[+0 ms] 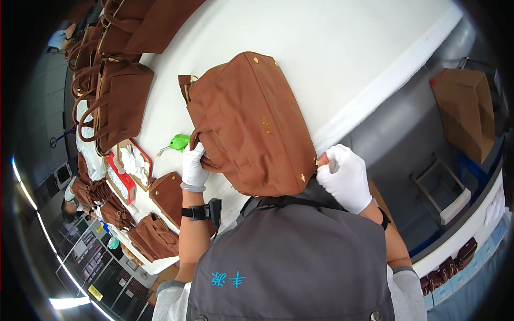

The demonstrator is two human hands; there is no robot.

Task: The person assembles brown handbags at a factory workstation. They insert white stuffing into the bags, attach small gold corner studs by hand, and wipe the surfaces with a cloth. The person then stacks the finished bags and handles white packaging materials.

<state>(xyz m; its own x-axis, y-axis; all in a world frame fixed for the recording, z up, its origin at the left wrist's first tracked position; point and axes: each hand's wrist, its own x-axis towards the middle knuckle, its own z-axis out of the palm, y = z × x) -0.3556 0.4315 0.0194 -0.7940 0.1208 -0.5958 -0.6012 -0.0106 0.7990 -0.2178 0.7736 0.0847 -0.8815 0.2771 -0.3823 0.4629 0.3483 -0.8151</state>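
A brown handbag (243, 125) lies tilted on the white table, its base turned to the right with small gold studs near the corners. My left hand (194, 168), in a white glove, is closed round the bag's handles at its left side. At the base's near right corner my right hand (345, 179), also gloved, has its fingers pinched together beside a stud. A small light-coloured bit shows at those fingertips, too small to name. A green tool with a thin metal tip (179, 142) lies just beyond my left hand.
More brown handbags (123, 99) stand along the table's left side. A red tray (126, 187) and a tray of white pieces (135, 163) lie nearby. Right of the white table edge (393, 75) are a cardboard box (466, 107) and a small frame (441, 184), lower down.
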